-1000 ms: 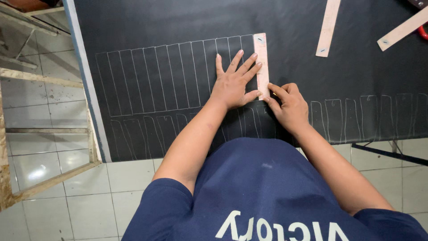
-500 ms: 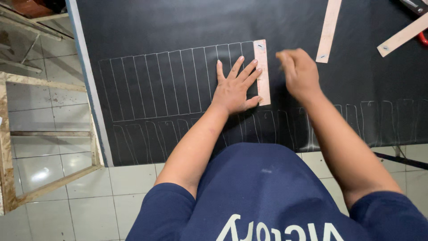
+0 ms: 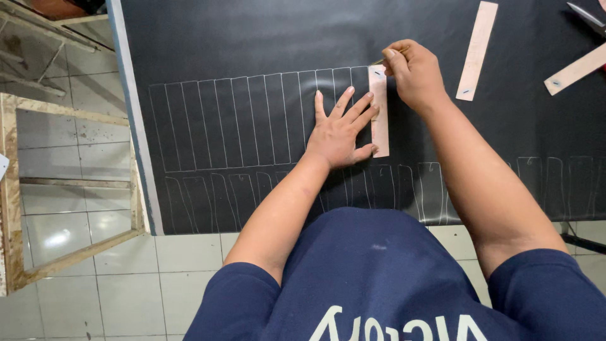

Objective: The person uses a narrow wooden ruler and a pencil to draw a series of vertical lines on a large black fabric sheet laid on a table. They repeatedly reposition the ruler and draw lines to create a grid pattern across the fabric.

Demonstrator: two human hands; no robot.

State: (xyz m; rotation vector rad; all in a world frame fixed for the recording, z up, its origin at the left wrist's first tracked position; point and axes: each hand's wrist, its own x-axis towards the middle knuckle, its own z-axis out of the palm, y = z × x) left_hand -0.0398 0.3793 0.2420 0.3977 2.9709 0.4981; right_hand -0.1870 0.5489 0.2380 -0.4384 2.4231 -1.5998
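R hand (image 3: pixel 413 76) has moved since 1 s ago: then it was at the lower end of the template strip (image 3: pixel 379 113) next to the L hand, 0.5 s ago it was lifted mid-way, now it's at the strip's top right corner, upper centre of frame. Fingers closed on a thin marking tool (image 3: pixel 390 57), tip showing just left of the knuckles, at the strip's top edge. L hand (image 3: pixel 341 129) hasn't shifted: flat, fingers spread apart, fingertips pressing on the strip's left edge, centre of frame. Strip same spot, upright on the black sheet (image 3: pixel 252 38), right after the last drawn line.

Around: sheet covers the desk, with a row of white traced rectangles (image 3: pixel 252 120) left of the strip and a second row of traced shapes (image 3: pixel 404 189) along the lower edge. Two more spare strips upper right: one near-vertical (image 3: pixel 476 50), one tilted (image 3: pixel 576 69), well apart from both hands. Dark tool tip (image 3: pixel 590 17) at top right corner, can't tell what kind. Wooden frame (image 3: pixel 76 183) on tiled floor (image 3: pixel 95 297) at left.

In the way: own forearms and navy shirt (image 3: pixel 379 278) cover part of the lower row.
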